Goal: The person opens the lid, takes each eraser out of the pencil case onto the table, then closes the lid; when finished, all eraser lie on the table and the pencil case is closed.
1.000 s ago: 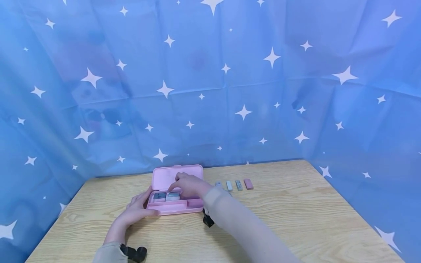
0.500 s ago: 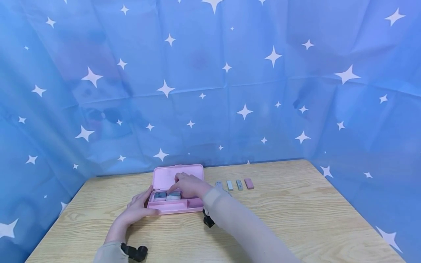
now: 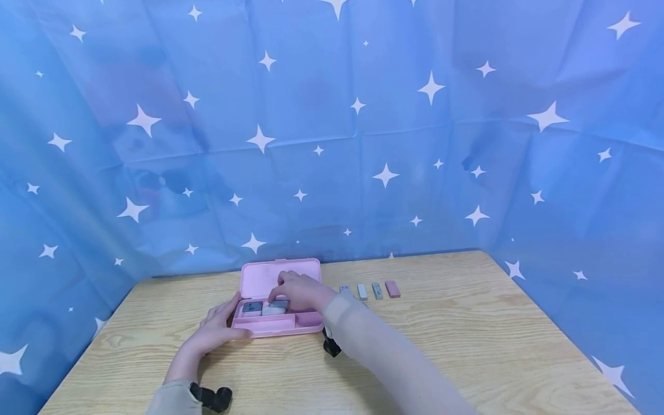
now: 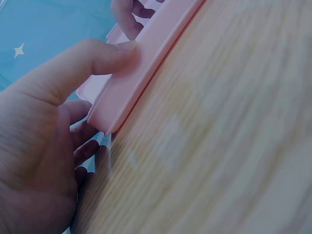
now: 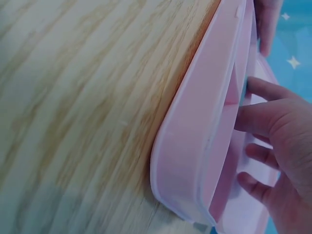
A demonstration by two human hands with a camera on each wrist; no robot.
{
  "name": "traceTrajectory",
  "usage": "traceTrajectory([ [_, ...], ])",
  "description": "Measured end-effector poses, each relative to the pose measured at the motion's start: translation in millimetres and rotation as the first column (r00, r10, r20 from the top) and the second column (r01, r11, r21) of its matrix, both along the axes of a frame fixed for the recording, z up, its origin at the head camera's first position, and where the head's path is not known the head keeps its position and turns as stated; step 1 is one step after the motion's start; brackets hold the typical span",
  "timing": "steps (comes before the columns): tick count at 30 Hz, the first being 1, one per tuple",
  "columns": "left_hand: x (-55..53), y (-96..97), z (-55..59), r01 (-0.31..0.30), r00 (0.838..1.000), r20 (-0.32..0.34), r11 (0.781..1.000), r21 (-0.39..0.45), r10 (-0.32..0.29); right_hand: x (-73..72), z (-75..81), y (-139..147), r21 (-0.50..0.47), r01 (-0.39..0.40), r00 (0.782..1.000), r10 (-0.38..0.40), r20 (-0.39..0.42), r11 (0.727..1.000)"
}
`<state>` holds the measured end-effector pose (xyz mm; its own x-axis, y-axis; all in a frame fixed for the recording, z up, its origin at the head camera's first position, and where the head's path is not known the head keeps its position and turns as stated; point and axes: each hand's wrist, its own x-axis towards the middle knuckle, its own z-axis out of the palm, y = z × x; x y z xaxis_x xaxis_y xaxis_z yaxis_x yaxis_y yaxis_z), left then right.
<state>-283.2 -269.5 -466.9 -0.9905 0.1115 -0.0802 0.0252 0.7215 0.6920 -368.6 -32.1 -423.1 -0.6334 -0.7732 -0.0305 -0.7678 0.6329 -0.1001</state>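
A pink pencil case (image 3: pixel 264 327) lies with its lid (image 3: pixel 259 279) raised at the back of the table. My left hand (image 3: pixel 214 331) grips its left end; in the left wrist view the thumb (image 4: pixel 114 57) presses the front wall while the other fingers lie behind the corner. Inside the rear compartment sit a dark-topped eraser-like block (image 3: pixel 252 308) and, beside it, white pieces with a grey-blue block (image 3: pixel 279 304) on top. My right hand (image 3: pixel 301 291) reaches into the case and pinches that grey-blue block between thumb and index finger. The right palm hides part of the compartment.
Right of the case, several small eraser-like blocks stand in a row: a pale blue one (image 3: pixel 362 292), a patterned grey-blue one (image 3: pixel 377 291) and a pink one (image 3: pixel 392 289). My right sleeve partly covers another (image 3: pixel 344 290). A starry blue curtain (image 3: pixel 332 173) hangs behind the wooden table (image 3: pixel 467 334).
My right hand has shifted slightly right, and the grey-blue block under its fingertips has moved right with it. My left hand keeps its grip on the case.
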Motion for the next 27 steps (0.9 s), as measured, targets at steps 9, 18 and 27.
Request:
traceTrajectory([
  [9, 0.1, 0.4, 0.5, -0.005, 1.000, 0.008, 1.000, -0.003, 0.005, 1.1, 8.9, 12.6, 0.007, -0.018, 1.000, 0.018, -0.017, 1.000],
  [18, 2.0, 0.0, 0.6, 0.007, 1.000, 0.003, 1.000, -0.002, -0.007, 2.3, 24.5, 31.7, -0.132, -0.044, 0.991, 0.059, 0.116, 0.990],
  [27, 2.9, -0.2, 0.1, 0.005, 1.000, 0.013, 1.000, -0.002, -0.005, 11.5, 28.8, 60.6, -0.226, 0.020, 0.975, 0.031, 0.220, 0.974],
])
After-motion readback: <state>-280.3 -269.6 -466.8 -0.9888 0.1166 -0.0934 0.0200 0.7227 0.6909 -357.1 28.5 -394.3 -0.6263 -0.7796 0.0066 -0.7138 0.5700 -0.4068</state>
